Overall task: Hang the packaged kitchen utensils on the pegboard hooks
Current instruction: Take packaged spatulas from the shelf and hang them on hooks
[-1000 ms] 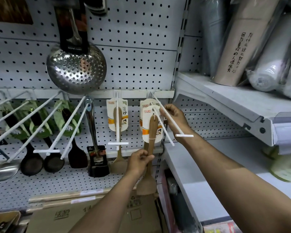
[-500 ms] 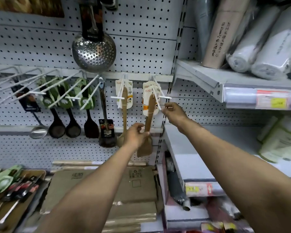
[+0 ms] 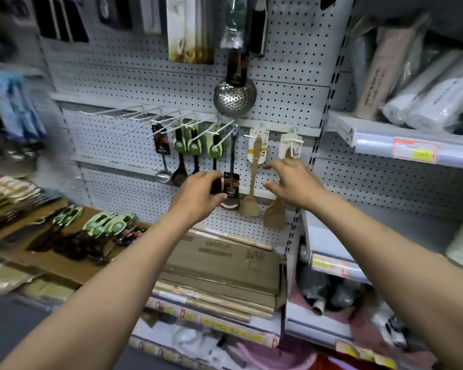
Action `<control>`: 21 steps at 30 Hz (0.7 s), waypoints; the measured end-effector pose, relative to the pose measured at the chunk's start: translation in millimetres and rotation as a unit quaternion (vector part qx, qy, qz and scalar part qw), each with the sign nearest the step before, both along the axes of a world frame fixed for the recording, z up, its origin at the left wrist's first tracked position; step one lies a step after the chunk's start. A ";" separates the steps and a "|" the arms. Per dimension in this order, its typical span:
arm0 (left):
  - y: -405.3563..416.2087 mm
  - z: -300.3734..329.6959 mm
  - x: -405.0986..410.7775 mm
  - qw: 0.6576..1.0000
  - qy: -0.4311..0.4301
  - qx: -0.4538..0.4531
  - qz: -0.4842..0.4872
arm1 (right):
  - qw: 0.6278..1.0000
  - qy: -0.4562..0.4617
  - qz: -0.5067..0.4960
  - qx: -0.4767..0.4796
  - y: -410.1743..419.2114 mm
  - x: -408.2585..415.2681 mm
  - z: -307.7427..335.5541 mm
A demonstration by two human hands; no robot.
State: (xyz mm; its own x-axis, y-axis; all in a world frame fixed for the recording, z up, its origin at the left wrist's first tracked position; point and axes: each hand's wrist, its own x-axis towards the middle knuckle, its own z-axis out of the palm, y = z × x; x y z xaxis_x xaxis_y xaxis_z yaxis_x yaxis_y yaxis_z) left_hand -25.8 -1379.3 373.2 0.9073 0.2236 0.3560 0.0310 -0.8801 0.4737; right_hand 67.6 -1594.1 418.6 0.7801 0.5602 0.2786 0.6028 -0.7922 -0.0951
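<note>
Two packaged wooden spatulas hang on the pegboard (image 3: 134, 73): one (image 3: 252, 182) on its hook, the other (image 3: 274, 215) on the rightmost hook (image 3: 294, 141). My right hand (image 3: 292, 182) hovers with spread, relaxed fingers in front of the rightmost spatula's handle, holding nothing. My left hand (image 3: 198, 194) has loosely curled fingers in front of the black-carded utensil (image 3: 231, 184) hanging beside the spatulas; whether it touches that card is unclear. More green-carded black ladles (image 3: 102, 225) lie on a cardboard tray at lower left.
Several bare white hooks (image 3: 134, 113) stick out on the left of the rail, beside green-carded ladles (image 3: 193, 145). A steel skimmer (image 3: 234, 98) hangs above. Flat cardboard boxes (image 3: 219, 260) lie below. A shelf (image 3: 385, 134) with wrapped rolls (image 3: 425, 100) juts out on the right.
Both hands have let go of the wooden spatula, which now hangs on the rightmost hook. The hands pulled back, the left one drifting leftward, and the view backed away from the pegboard.
</note>
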 end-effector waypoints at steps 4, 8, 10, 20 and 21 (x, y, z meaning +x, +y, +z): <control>32.7 18.0 -60.1 0.998 -0.014 0.052 0.042 | 0.998 -0.013 0.064 0.016 29.5 -44.4 7.8; 70.9 21.8 -108.2 0.994 -0.022 0.080 0.070 | 0.994 -0.025 0.106 0.020 74.9 -79.6 8.4; 92.7 21.2 -130.2 0.992 -0.030 0.096 0.081 | 0.991 -0.036 0.125 0.020 103.8 -94.0 7.8; 258.2 18.9 -225.4 0.978 -0.022 0.131 0.158 | 0.978 -0.028 0.207 0.019 300.6 -163.0 3.8; 281.4 19.4 -233.7 0.978 -0.023 0.128 0.164 | 0.977 -0.028 0.211 0.018 325.5 -170.8 3.7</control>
